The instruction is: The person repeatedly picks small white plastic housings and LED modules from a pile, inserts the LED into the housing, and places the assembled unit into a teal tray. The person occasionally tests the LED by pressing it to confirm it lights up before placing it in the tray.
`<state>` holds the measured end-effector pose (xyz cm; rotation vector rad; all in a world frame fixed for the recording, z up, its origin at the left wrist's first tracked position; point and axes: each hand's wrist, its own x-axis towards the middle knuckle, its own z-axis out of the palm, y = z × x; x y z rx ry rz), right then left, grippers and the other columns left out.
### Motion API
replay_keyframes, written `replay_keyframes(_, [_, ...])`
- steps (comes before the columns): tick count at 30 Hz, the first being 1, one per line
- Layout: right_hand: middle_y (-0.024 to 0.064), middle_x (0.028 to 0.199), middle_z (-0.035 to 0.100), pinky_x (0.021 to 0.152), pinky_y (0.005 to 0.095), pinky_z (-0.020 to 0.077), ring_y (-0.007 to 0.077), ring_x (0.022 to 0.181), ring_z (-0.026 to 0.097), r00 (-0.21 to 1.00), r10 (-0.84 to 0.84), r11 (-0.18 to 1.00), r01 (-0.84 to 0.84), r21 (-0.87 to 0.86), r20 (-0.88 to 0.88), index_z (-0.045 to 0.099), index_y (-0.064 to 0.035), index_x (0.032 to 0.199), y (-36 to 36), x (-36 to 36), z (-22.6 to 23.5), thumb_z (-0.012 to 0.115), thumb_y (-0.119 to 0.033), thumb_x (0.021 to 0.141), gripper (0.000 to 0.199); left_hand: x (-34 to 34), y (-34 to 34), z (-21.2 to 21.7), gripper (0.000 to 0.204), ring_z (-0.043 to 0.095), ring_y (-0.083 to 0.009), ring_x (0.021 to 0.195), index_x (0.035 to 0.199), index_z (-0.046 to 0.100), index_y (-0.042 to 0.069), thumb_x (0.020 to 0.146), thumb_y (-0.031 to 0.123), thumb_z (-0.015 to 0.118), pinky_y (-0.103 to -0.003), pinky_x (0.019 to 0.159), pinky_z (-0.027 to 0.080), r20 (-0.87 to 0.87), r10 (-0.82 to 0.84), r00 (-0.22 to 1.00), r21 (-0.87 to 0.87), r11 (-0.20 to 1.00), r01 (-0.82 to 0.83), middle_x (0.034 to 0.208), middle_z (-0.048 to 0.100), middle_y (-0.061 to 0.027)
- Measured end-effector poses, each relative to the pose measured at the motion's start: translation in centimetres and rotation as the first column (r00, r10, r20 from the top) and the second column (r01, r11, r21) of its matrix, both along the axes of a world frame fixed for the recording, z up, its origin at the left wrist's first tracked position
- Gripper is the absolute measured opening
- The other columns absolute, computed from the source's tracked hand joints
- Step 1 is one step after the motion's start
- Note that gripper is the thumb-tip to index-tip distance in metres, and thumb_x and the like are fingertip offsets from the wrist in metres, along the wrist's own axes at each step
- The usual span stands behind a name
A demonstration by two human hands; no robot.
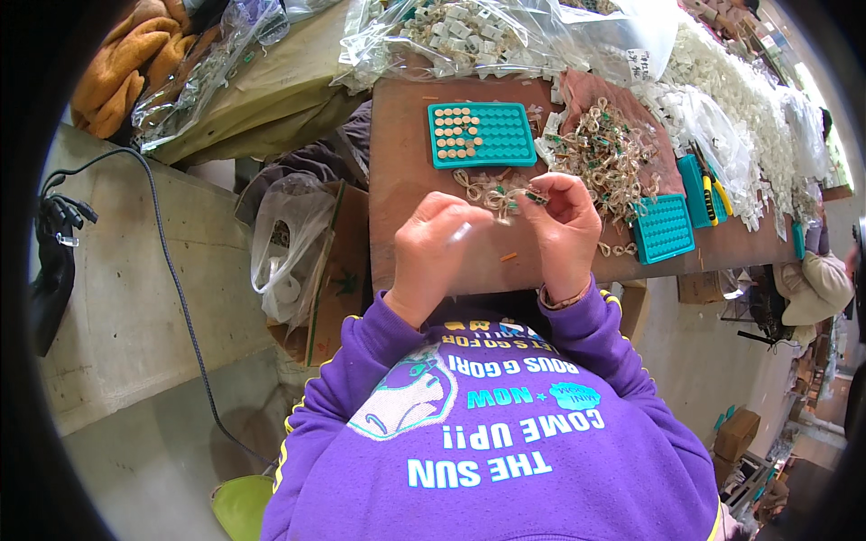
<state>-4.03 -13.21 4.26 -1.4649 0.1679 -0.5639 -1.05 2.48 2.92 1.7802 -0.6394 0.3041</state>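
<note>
My left hand is closed around a thin pale stick-like tool, held over the brown table. My right hand pinches a small clear plastic part with a green piece at its fingertips. Between the two hands hang a few linked clear parts. Just beyond them lies a teal tray of small wells, its left side filled with tan round pieces. A heap of clear and green parts lies to the right of that tray.
A second teal tray sits at the right, with yellow-handled tools behind it. Bags of white parts crowd the far edge. A plastic bag hangs in a cardboard box at the left. A black cable crosses the concrete ledge.
</note>
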Motion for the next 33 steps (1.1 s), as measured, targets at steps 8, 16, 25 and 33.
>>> replay_keyframes(8, [0.003,0.091,0.062,0.074,0.0222,0.0523,0.0103,0.08,0.063,0.995,0.048,0.83,0.01,0.558,-0.089,0.059,-0.0027,0.106,-0.5,0.2,-0.3,0.066,0.005,0.086,0.022,-0.3,-0.3,-0.8,0.017,0.065,-0.0212,0.076,0.088,0.072,0.005,0.074,-0.004,0.07,-0.03,0.067,0.052,-0.053,-0.11,0.992,0.177,0.977,0.118,0.084,0.065,-0.0083])
replay_keyframes(16, [0.0068,0.098,0.066,0.076,0.0235,0.0514,0.0108,0.084,0.063,0.93,0.362,0.844,-0.298,0.445,-0.063,0.059,-0.0015,0.11,-1.9,-0.1,0.5,0.062,-0.001,0.091,0.019,1.0,1.0,-0.5,0.022,0.063,-0.0144,0.081,0.106,0.07,0.002,0.085,0.009,0.071,-0.027,0.072,0.05,-0.149,0.167,0.975,0.111,0.982,-0.151,0.095,0.066,-0.0069])
replay_keyframes(25, [0.0068,0.101,0.068,0.079,0.0234,0.0497,0.0084,0.088,0.061,0.866,0.45,0.893,-0.436,0.113,-0.216,0.059,0.0012,0.108,-1.9,-0.4,1.4,0.064,-0.004,0.091,0.019,-0.4,0.2,2.6,0.014,0.052,-0.0007,0.074,0.099,0.064,0.004,0.088,0.009,0.071,-0.017,0.066,0.043,-0.664,-0.228,0.712,-0.245,0.966,0.08,0.085,0.062,0.0043])
replay_keyframes(33, [0.0112,0.109,0.068,0.088,0.0261,0.0502,0.0127,0.1,0.063,0.874,0.422,0.906,-0.406,0.115,-0.239,0.056,0.0032,0.122,-1.4,-0.8,0.6,0.064,-0.002,0.09,0.033,-0.6,0.0,2.1,0.007,0.05,-0.0002,0.073,0.091,0.066,0.003,0.088,0.008,0.07,-0.017,0.063,0.041,-0.635,-0.136,0.76,-0.18,0.983,0.025,0.081,0.06,0.0061])
